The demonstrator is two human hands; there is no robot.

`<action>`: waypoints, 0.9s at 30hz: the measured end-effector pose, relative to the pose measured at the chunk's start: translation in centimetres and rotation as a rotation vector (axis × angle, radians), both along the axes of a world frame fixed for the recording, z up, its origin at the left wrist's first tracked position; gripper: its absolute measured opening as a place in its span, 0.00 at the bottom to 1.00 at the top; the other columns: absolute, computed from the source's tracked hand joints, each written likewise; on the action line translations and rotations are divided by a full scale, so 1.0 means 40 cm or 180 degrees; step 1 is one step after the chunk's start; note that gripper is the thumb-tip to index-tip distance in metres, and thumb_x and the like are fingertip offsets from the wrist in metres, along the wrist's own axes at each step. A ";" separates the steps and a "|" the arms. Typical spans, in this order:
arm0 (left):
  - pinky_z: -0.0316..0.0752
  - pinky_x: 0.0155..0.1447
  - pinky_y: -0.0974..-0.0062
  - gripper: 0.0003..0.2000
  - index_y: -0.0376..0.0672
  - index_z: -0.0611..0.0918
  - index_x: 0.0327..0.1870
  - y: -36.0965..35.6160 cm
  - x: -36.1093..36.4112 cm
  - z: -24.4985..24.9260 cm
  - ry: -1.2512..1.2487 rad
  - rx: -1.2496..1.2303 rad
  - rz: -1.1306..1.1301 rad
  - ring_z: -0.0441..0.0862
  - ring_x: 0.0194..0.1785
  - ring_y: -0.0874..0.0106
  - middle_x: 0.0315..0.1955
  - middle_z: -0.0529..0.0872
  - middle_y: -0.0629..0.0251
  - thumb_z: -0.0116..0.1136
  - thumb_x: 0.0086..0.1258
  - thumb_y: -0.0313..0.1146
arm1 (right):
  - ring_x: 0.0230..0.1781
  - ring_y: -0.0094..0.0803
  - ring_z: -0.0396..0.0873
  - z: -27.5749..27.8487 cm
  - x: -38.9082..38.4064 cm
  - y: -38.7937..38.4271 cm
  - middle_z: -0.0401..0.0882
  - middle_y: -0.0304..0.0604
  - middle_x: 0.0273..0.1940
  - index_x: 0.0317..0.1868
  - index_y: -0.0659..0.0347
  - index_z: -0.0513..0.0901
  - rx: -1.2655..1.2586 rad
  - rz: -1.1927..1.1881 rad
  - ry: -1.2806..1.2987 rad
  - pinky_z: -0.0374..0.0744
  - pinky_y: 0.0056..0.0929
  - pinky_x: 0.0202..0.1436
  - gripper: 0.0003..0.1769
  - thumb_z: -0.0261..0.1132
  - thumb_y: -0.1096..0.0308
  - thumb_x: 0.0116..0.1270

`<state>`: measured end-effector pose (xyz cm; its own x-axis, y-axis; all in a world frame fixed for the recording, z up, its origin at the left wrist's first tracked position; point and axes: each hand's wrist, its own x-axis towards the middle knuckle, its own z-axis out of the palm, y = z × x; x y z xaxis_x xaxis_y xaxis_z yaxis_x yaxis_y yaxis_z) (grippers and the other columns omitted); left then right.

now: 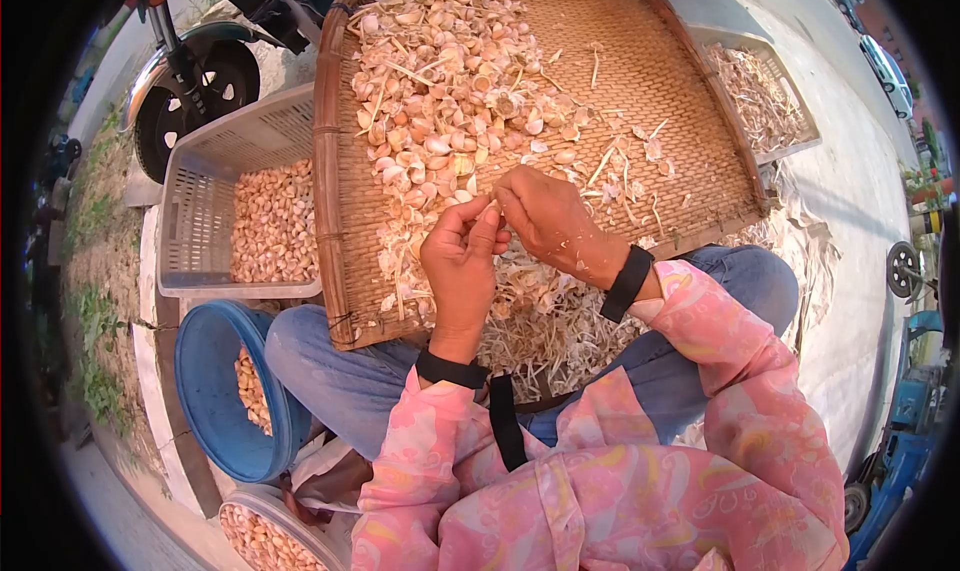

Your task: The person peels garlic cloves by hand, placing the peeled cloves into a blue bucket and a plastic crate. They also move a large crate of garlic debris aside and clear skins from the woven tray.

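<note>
Over the near part of a woven bamboo tray (690,111), my left hand (462,261) and my right hand (555,221) meet, fingertips pinched together. Whatever sits between them is too small and too covered to name, perhaps a pale bit at the fingertips. Garlic cloves (440,81) lie heaped on the left half of the tray, beyond my hands. Loose stalks and skins (620,171) are scattered on the tray to the right. Below my hands, between my legs, is a pile of dry skins and stalks (545,341).
Left of the tray stands a grey plastic crate (190,211) with cloves. Nearer are a blue bucket (215,411) and a tub of cloves (265,536). A white crate of scraps (755,91) is at the right. A wheeled vehicle (195,91) stands at the upper left.
</note>
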<state>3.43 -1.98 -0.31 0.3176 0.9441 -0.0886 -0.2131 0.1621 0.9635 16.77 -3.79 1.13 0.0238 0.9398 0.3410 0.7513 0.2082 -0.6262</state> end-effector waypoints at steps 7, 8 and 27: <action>0.74 0.35 0.86 0.09 0.35 0.78 0.44 0.008 -0.036 0.029 -0.0254 0.0041 -0.0027 0.77 0.30 0.81 0.29 0.82 0.65 0.56 0.67 0.30 | 0.31 0.46 0.75 -0.048 0.053 0.034 0.72 0.48 0.31 0.37 0.63 0.74 -0.1296 -0.0367 0.0789 0.72 0.41 0.31 0.06 0.56 0.70 0.61; 0.74 0.36 0.85 0.09 0.35 0.78 0.45 0.012 -0.054 0.041 -0.0186 0.0087 -0.0040 0.78 0.31 0.80 0.30 0.82 0.65 0.56 0.67 0.30 | 0.32 0.46 0.75 -0.070 0.068 0.031 0.73 0.49 0.31 0.37 0.62 0.75 -0.0903 -0.0382 0.0142 0.72 0.41 0.32 0.06 0.56 0.71 0.61; 0.73 0.37 0.64 0.08 0.35 0.80 0.35 0.185 -0.050 -0.027 0.2898 0.1974 -0.0778 0.80 0.31 0.55 0.27 0.81 0.48 0.59 0.56 0.29 | 0.30 0.37 0.77 -0.102 0.099 0.128 0.76 0.49 0.29 0.39 0.64 0.74 -0.1235 -0.0054 0.0841 0.75 0.33 0.33 0.11 0.60 0.71 0.55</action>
